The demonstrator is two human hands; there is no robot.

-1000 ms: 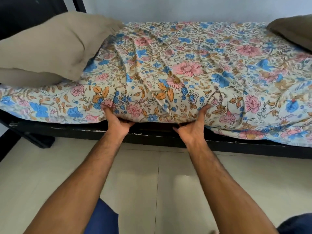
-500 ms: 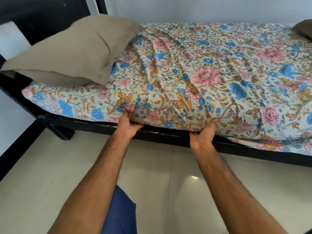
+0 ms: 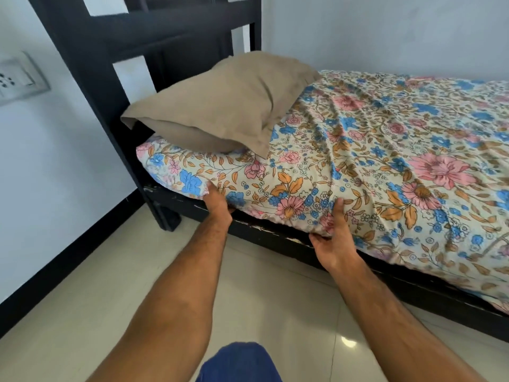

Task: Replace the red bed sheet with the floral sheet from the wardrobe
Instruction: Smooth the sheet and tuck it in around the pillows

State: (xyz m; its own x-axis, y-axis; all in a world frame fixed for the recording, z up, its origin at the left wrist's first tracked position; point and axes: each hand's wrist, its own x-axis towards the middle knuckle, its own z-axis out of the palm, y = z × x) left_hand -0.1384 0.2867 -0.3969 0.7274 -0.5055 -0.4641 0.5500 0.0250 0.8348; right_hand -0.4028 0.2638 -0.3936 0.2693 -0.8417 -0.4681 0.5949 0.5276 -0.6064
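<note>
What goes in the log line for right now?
step: tucking floral sheet | left hand, right hand: at mattress edge | pillow: on bed

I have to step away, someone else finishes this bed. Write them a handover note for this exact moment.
Left hand: at the mattress's near edge close to the pillow, fingers under the floral sheet.
Right hand: further along the same edge, thumb up on the sheet, fingers beneath.
Done: floral sheet covers the mattress; the head corner looks tucked. No red sheet in view.
Left: finish tucking the near edge along the black bed frame, smooth the wrinkles near the pillow.
</note>
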